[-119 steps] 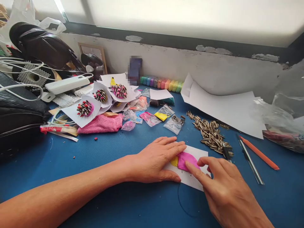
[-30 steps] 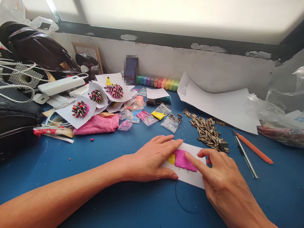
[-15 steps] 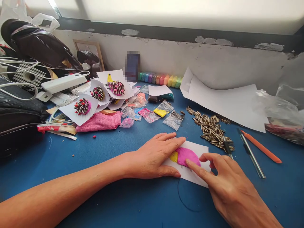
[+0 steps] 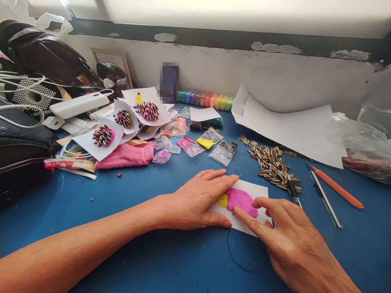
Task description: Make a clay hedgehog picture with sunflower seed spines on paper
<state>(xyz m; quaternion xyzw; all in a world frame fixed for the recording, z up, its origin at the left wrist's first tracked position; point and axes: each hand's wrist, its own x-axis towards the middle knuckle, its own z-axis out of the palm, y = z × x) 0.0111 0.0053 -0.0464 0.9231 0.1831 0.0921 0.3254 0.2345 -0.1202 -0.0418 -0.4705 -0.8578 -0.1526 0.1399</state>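
Observation:
A white paper card [image 4: 261, 189] lies on the blue table, with a flattened oval of pink clay [image 4: 241, 200] on it and a small patch of yellow clay [image 4: 223, 200] joined at its left. My left hand [image 4: 204, 197] rests flat over the card's left side, fingers stretched out, thumb along the near edge. My right hand [image 4: 284, 228] touches the lower left edge of the pink clay with one fingertip; its other fingers are bent and apart, holding nothing. Small drawn marks show just below the clay, partly hidden by that finger.
Sunflower seeds [image 4: 269, 162] lie piled behind the card, near a pen [image 4: 325, 197] and an orange clay tool [image 4: 337, 187]. Small bags of clay [image 4: 207, 140] sit at the back. Seed-covered clay hedgehogs on cards [image 4: 104, 136] rest at left by a pink cloth [image 4: 125, 154].
My right fingertip has slid left along the lower edge of the pink clay. My left hand stays on the card. The view has shifted slightly.

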